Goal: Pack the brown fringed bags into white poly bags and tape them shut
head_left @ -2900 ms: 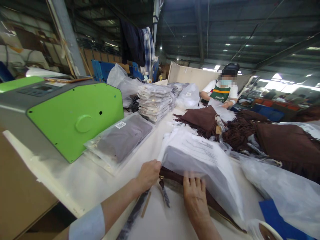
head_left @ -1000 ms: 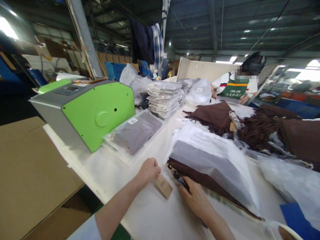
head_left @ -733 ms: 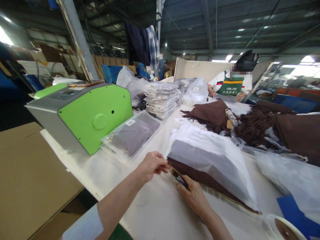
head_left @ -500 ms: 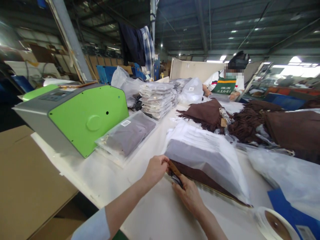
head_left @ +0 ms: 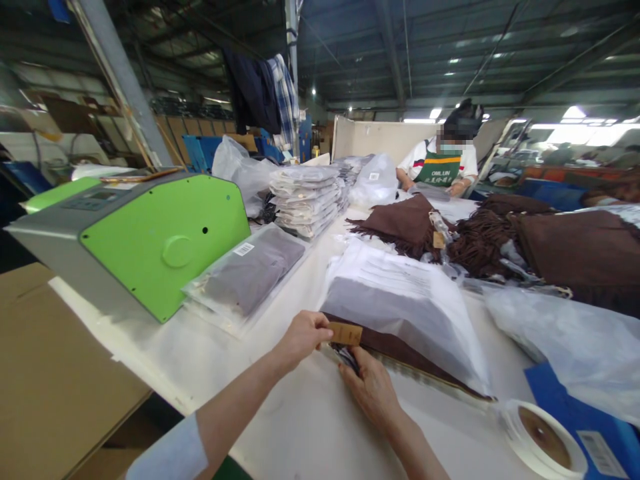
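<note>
My left hand (head_left: 303, 338) pinches the left end of a tan cardboard tag (head_left: 346, 333), its flat face showing. Just below the tag, my right hand (head_left: 374, 388) is closed around a small dark, shiny bundle (head_left: 346, 357) that I cannot make out, its fingertips close to the tag's lower edge. Directly behind both hands lies a milky plastic bag (head_left: 390, 301) with folded brown fabric (head_left: 400, 357) showing along its near edge.
A green-and-grey machine (head_left: 165, 247) stands at left beside a bagged grey item (head_left: 253, 267) with a barcode. Behind are stacked bags (head_left: 305, 200). Brown fringed scarves (head_left: 575, 250), a tape roll (head_left: 543, 437) and a blue sheet (head_left: 560, 393) lie right. A co-worker (head_left: 440, 163) is across the table.
The tan tag has turned from a steep slant to nearly level, with its face now visible. My left hand still pinches it. The view has shifted slightly.
</note>
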{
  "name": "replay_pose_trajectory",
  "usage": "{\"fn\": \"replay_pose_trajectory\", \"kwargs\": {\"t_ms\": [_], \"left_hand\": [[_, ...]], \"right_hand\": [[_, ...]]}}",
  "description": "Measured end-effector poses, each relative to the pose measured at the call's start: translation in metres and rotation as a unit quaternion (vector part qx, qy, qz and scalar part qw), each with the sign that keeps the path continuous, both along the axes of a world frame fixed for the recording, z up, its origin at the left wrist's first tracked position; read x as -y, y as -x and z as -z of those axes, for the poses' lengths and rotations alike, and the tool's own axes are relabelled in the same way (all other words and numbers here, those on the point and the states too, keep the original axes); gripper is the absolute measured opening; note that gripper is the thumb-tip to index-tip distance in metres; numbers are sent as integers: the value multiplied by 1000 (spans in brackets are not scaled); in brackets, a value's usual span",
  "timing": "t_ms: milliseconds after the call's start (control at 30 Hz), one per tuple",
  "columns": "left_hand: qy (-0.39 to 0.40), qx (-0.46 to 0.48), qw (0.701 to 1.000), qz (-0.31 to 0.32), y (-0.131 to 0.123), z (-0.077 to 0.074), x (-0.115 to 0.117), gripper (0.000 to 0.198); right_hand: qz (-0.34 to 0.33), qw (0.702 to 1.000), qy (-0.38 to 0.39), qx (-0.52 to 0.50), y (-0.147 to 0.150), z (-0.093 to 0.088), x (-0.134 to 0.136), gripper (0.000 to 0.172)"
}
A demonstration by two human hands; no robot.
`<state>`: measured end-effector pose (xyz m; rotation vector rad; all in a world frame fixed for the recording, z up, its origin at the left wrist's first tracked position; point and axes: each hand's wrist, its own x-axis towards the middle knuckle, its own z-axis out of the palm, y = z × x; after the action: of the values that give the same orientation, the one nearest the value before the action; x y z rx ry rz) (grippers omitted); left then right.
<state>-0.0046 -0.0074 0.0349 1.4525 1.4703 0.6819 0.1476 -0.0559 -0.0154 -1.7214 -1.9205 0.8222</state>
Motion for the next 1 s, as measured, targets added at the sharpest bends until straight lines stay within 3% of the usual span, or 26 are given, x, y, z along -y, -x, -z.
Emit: {"fn": "replay_pose_trajectory", "kwargs": {"t_ms": [133,300,567,767,1000], "left_hand": [[92,23,995,-30,-9,6,-5,17],[156,59,984,-66,-15,2,-11,13],[221,29,975,-16,-8,-1,-20,25],[191,17,980,-52,-18,1,-18,24],[100,-2,988,-122,-32,8,-15,19]], "right_hand": [[-5,1000,-11,7,0,3,0,27],[-10,1000,-23,17,0,7,0,31],[-11,998,-40,40,0,9,2,30],[-5,997,-55,56,2,10,3,31],[-16,993,-83,80,4,12,5,26]]}}
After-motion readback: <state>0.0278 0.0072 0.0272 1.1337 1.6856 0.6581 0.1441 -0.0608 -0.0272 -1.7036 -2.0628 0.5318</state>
